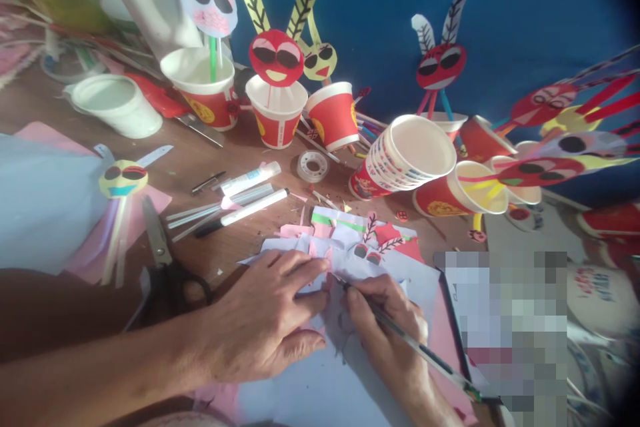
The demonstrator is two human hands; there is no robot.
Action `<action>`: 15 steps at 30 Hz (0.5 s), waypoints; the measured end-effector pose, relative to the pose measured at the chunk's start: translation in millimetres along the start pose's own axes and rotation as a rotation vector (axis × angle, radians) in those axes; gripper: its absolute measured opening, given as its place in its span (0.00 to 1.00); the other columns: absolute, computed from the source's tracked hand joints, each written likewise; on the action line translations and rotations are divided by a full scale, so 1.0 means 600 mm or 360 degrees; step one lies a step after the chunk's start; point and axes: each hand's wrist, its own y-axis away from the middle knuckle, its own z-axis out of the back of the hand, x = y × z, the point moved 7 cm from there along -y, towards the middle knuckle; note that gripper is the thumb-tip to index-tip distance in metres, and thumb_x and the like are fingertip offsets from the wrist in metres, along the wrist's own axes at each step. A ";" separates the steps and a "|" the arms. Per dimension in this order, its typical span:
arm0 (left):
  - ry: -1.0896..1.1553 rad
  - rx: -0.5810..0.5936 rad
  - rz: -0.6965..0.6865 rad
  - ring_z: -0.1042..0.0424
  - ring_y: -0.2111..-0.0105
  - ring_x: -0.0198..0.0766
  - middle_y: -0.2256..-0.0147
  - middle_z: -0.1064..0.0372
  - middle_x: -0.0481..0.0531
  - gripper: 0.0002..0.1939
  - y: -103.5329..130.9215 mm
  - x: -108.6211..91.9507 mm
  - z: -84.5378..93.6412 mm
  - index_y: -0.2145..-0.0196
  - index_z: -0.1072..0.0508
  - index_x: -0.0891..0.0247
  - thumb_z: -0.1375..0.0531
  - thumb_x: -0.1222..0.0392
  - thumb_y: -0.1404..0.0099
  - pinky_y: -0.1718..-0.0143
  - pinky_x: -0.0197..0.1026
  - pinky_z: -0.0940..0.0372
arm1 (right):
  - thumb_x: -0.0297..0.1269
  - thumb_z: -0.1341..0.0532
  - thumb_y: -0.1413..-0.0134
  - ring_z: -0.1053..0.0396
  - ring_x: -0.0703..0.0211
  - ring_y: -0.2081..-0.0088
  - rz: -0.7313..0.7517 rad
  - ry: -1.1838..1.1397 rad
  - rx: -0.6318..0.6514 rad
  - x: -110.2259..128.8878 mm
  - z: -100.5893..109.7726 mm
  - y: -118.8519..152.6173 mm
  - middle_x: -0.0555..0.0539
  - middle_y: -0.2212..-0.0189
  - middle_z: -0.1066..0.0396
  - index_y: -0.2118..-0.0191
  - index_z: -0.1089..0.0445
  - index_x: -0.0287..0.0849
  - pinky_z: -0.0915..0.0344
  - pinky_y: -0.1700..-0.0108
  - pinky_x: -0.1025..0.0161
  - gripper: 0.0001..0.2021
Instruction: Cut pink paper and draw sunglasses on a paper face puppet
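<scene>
Head view: a slim pen point(420, 348), clear-barrelled with a dark grip, was gripped in the right hand point(393, 330), slanted over bluish-white paper point(285, 392) on the brown tabletop point(233, 250). Pale pink paper point(313, 248), partly hidden, was covered by the left hand point(265, 320), palm down, fingers extended.

A row of paper cups point(277, 123) blocks the far side of the surface point(440, 237). Ahead of the right hand point(394, 350), a cup stack point(385, 163) stands tall, a narrow bare strip before it. Scissors point(159, 243) hem the left hand point(265, 320). Flat paper point(300, 392) leaves room between the wrists.
</scene>
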 end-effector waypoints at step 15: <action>-0.0023 0.0031 -0.0011 0.42 0.47 0.52 0.41 0.42 0.56 0.15 0.002 -0.002 -0.002 0.54 0.30 0.61 0.47 0.51 0.32 0.50 0.57 0.42 | 0.36 0.40 0.47 0.37 0.68 0.86 0.0110 0.0038 -0.0047 0.005 0.000 -0.002 0.58 0.87 0.34 0.73 0.33 0.44 0.39 0.80 0.71 0.06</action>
